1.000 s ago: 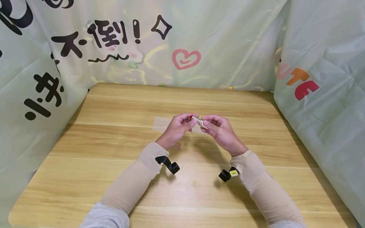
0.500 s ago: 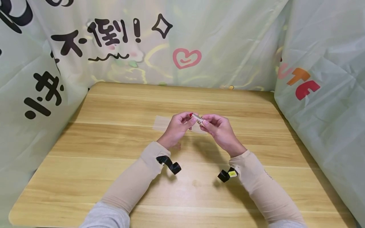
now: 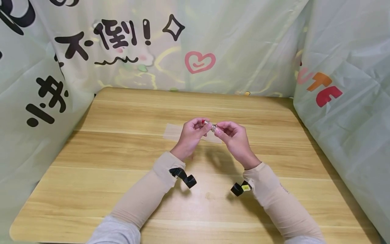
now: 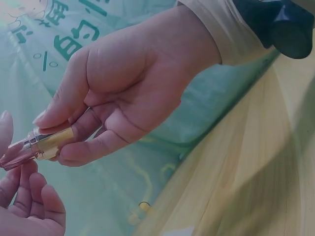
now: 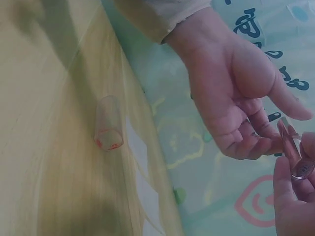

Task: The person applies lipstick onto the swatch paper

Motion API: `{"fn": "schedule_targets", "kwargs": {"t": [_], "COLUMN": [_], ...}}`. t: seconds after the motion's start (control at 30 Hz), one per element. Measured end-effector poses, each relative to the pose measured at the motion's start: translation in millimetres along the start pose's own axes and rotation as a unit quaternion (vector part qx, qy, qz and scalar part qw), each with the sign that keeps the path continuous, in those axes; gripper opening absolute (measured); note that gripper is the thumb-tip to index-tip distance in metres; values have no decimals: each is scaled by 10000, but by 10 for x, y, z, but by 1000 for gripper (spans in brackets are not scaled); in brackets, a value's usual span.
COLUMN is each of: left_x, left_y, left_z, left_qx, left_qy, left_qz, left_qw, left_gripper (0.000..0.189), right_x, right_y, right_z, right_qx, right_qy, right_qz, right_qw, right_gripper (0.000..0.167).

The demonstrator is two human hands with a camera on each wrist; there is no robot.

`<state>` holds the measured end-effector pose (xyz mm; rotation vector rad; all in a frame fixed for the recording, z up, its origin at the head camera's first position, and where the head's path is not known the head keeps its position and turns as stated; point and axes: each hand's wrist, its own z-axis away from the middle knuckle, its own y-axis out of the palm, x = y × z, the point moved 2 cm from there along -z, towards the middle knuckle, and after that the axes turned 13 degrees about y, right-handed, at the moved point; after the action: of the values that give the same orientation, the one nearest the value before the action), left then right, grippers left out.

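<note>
Above the middle of the table, both hands hold a lipstick with a red tip and a silvery metal tube. My left hand pinches the tube near the tip, with the thumb lying across it and hiding part. My right hand grips the lower end between thumb and fingers; in the left wrist view that end, the lipstick base, looks gold. The lipstick tilts, its red end up toward the left. A see-through cylinder with red marks lies on the table in the right wrist view; the left hand largely hides it in the head view.
A pale rectangular sheet lies flat on the wooden table behind the hands. Printed cloth hangs behind the table and along both sides. A black wrist camera juts inward from each sleeved forearm.
Both hands have shifted slightly, still holding the lipstick. The left thumb has slid further over the tube, so less of the metal shows between the hands.
</note>
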<state>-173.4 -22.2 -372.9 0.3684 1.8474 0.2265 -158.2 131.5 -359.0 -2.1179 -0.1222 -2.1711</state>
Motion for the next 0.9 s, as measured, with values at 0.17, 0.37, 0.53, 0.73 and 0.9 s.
{"fn": "schedule_targets", "kwargs": {"t": [0.17, 0.37, 0.53, 0.73, 0.9], "left_x": [5, -6, 0, 16, 14], "left_y": [2, -7, -13, -13, 0], "left_z": [-9, -10, -7, -9, -6], "left_qx": [-152, -311, -470, -642, -626], "left_qy": [-29, -196, -202, -108, -10], "left_qz": [-34, 89, 172, 204, 236], "left_qw": [9999, 9993, 9985, 9977, 9978], "left_gripper": [20, 19, 23, 17, 18], "right_x": [-14, -26, -15, 9, 8], "right_y": [10, 21, 16, 20, 17], "right_z": [9, 5, 4, 11, 17], "right_qx": [-95, -26, -38, -48, 22], "right_qy": [-236, -272, -178, -99, -11], "right_qz": [36, -266, -252, -330, -477], "right_qw": [9997, 9993, 9995, 9994, 9989], "right_gripper": [20, 18, 18, 19, 17]}}
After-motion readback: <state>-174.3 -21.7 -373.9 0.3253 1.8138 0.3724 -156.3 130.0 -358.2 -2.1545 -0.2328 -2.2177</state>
